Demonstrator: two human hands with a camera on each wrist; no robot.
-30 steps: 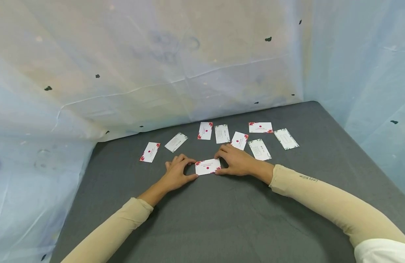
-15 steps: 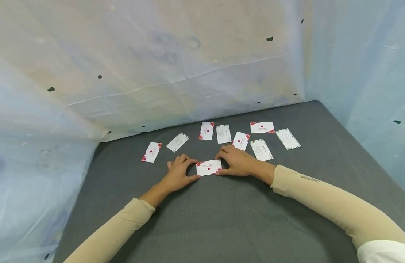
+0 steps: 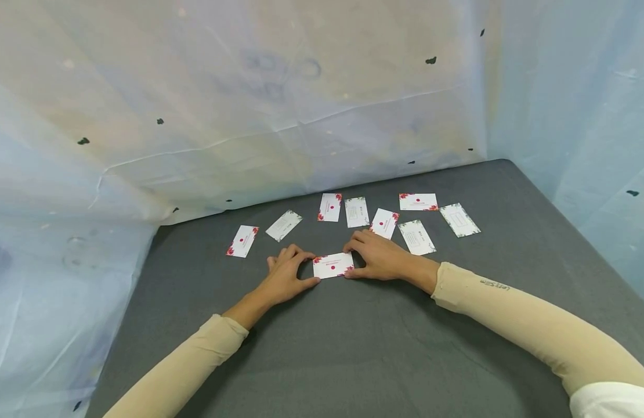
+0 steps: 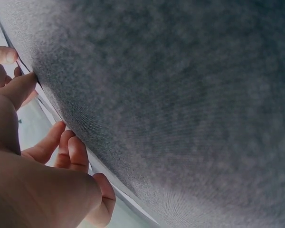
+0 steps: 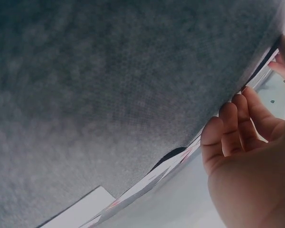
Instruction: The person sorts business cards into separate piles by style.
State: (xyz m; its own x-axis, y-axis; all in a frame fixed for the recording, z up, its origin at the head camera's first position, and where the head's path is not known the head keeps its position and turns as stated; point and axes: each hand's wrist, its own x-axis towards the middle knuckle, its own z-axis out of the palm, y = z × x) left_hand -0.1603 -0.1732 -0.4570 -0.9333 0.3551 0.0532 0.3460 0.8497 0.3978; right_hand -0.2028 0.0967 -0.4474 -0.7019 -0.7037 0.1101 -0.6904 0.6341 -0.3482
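Observation:
A white card [image 3: 333,266] with red flowers at its corners and a red dot lies flat on the grey tabletop [image 3: 353,348] in the head view. At its left end my left hand [image 3: 286,275] holds it, index finger at the far corner and thumb at the near one. My right hand [image 3: 378,255] grips the right end in the same way. In the left wrist view the left hand [image 4: 42,185] has its fingertips down on the cloth. The right wrist view has the right hand [image 5: 251,156] with curled fingers touching the cloth; the card itself is barely visible there.
Several cards lie beyond the hands: a red-flowered card [image 3: 242,241] at the left, a grey-green patterned card [image 3: 283,226] near it, and a patterned card [image 3: 417,237] close to the right wrist. A red-flowered card [image 3: 384,223] is partly behind the right hand. A cloth wall [image 3: 301,116] bounds the table.
The whole head view has shifted slightly, so everything sits a little further right. Both hands stay at the card's ends, with no clear movement against the table.

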